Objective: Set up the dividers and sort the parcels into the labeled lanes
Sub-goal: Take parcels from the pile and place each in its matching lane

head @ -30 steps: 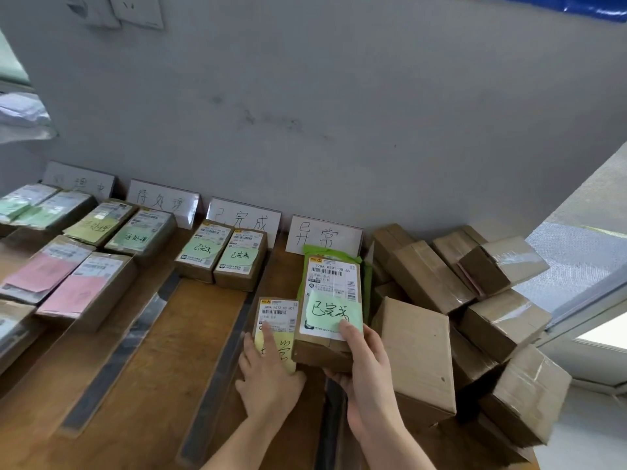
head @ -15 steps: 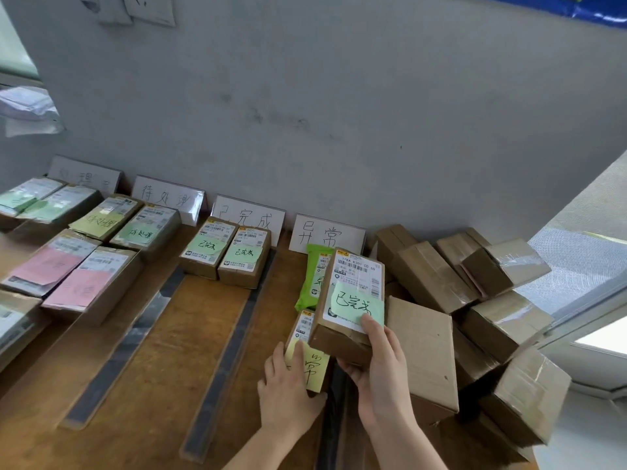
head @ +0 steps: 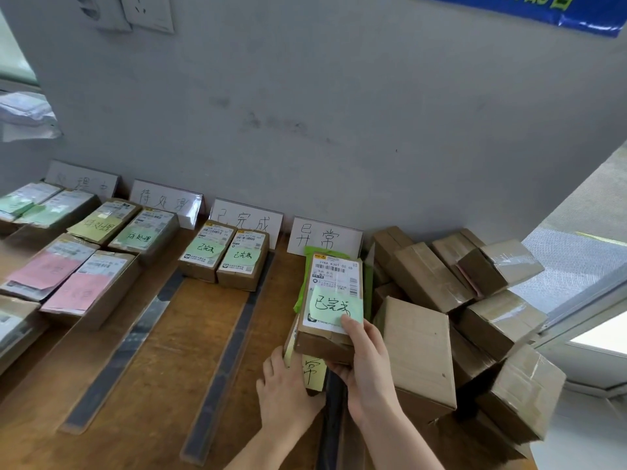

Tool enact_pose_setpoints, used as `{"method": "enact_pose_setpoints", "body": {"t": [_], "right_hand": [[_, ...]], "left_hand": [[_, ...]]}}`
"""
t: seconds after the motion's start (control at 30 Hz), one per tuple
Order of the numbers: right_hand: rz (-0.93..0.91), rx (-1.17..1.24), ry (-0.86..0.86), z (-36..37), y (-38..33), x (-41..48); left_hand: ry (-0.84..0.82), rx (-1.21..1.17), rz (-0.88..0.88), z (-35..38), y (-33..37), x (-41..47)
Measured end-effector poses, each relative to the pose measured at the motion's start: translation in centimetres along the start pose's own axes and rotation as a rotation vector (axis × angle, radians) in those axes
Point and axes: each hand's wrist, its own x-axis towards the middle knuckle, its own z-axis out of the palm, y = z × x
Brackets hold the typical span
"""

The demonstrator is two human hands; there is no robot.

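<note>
Head view, right hand (head: 368, 364) gripping brown parcel (head: 330, 307), green note, left hand (head: 285, 395) flat, released

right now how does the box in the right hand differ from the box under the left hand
The brown cardboard box with the green sticky note is lifted in the right hand; the brown cardboard box with the yellow sticky note lies flat on the wooden table under the left hand. The green-noted one shows its full shipping label; the yellow-noted one is mostly hidden beneath it. Both carry handwritten notes.
</note>
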Motion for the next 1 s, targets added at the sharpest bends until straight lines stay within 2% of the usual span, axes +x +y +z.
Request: {"method": "enact_pose_setpoints", "body": {"t": [0.13,0.2,0.33,0.47,0.67,0.77,1.0], "right_hand": [[0.017,-0.044,-0.028,0.4,0.8,0.6],[0.02,-0.055,-0.037,0.9,1.2,0.8],[-0.003,-0.071,-0.041,2.0,1.4,1.2],[-0.052,-0.069,-0.064,3.5,0.9,1.1],[-0.06,-0.132,-0.129,5.3,1.3,0.9],[-0.061,-0.213,-0.188,6.6,2.0,0.6],[-0.035,-0.381,-0.277,10.8,2.7,0.6]], "left_hand": [[-0.07,-0.03,-0.025,-0.8,-1.1,0.1],[-0.024,-0.105,0.038,-1.5,-1.0,0.0],[0.126,-0.394,0.166,-4.2,-0.3,0.0],[0.075,-0.824,0.014,-8.6,-0.7,0.2],[0.231,-1.309,0.014,-13.5,-1.1,-0.8],[0.269,-1.218,0.071,-14.7,-1.8,-1.1],[0.384,-1.135,-0.069,-16.7,-5.5,0.0]]}}
